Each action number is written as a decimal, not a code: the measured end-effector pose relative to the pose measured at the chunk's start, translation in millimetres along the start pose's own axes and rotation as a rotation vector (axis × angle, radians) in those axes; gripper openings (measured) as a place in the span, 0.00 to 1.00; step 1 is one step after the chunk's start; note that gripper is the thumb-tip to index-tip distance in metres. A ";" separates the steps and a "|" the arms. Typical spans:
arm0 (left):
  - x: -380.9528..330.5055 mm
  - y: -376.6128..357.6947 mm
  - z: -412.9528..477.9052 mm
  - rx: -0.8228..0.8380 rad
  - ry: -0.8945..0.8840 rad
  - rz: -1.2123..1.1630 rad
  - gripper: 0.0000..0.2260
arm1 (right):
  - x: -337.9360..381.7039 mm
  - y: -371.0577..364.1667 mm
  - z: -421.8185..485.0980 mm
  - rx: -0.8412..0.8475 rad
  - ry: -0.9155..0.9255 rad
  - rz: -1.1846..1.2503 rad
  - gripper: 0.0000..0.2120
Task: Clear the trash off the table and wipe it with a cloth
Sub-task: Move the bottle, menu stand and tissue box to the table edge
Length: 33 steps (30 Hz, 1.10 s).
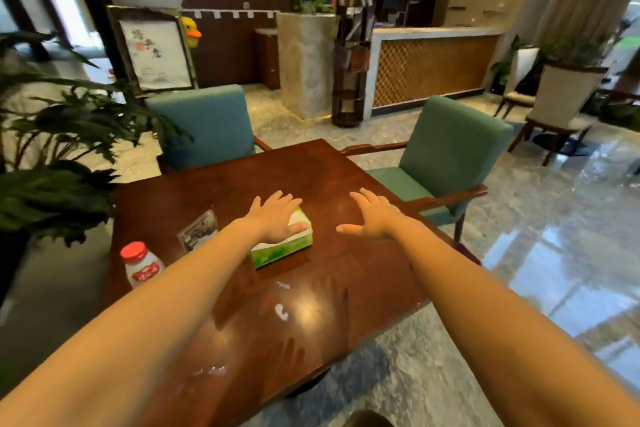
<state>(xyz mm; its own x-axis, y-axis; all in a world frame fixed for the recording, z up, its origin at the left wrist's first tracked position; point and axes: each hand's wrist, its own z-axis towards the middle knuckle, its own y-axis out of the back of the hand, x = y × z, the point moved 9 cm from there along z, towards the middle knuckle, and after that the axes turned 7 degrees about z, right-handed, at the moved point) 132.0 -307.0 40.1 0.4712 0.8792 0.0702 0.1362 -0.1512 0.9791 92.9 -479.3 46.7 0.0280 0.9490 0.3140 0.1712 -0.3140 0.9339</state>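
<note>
At frame centre, the left hand [277, 218] is laid flat, fingers spread, on the tissue box [282, 246]. The right hand [374, 215] is held open and empty just right of it. 3 scraps [281, 310] are scattered on the desk [346, 270] below.

Single head-worn wide-angle view, forward and down, close over the table [346, 274]
</note>
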 end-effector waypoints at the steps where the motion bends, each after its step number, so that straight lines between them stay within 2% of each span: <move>1: 11.9 -1.7 -5.7 0.000 0.021 -0.001 0.31 | 9.7 -4.7 7.3 0.012 0.024 0.001 0.44; 14: 223.0 -42.0 -114.2 0.038 0.467 -0.038 0.32 | 189.4 -87.8 92.0 0.221 0.371 -0.031 0.46; 18: 262.2 -74.2 -127.9 0.082 0.522 -0.098 0.33 | 230.1 -100.1 111.7 0.254 0.474 -0.049 0.45; 22: 280.3 -97.5 -122.4 0.072 0.482 -0.204 0.35 | 272.7 -105.5 133.4 0.242 0.619 -0.071 0.43; 26: 285.5 -115.7 -114.4 0.051 0.438 -0.389 0.32 | 310.2 -125.6 147.4 0.294 0.728 -0.175 0.37; 30: 297.8 -129.4 -110.9 0.002 0.443 -0.499 0.26 | 326.6 -150.0 159.3 0.384 0.729 -0.301 0.24; 33: 302.1 -132.7 -107.5 -0.062 0.437 -0.528 0.24 | 330.6 -155.5 163.9 0.371 0.733 -0.361 0.17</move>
<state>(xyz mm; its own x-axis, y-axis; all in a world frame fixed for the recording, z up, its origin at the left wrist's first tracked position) 162.5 27.3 -48.1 -0.0406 0.9315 -0.3615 0.1946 0.3623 0.9115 236.9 -112.2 -22.7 -0.7030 0.6926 0.1615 0.3591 0.1497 0.9212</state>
